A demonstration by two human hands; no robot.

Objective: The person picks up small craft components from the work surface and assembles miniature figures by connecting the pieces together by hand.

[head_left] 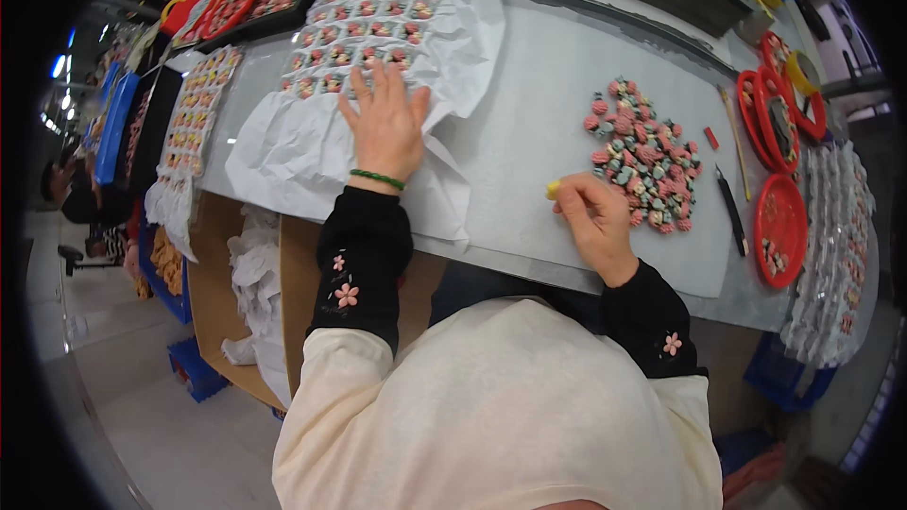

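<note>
My left hand (387,127) lies flat with its fingers spread over the near edge of a compartment tray (378,5). Small pink, red and cream pieces fill the tray's rows, and crumpled white paper (283,146) spreads around and under it. My right hand (597,227) is closed in a pinch above the white work sheet (515,123). A small yellow bit (553,189) shows at its fingertips; whether it is held or wrapped on a finger I cannot tell. Just beyond that hand is a loose heap of pink and grey-green berry-like pieces (652,161).
Right of the heap lie a black pen-like tool (730,212), a thin stick (735,142) and a small red block (710,138). Red round dishes (781,227) and stacked clear trays (836,255) line the right edge. Below the table's left side stands a cardboard box (222,293) holding paper.
</note>
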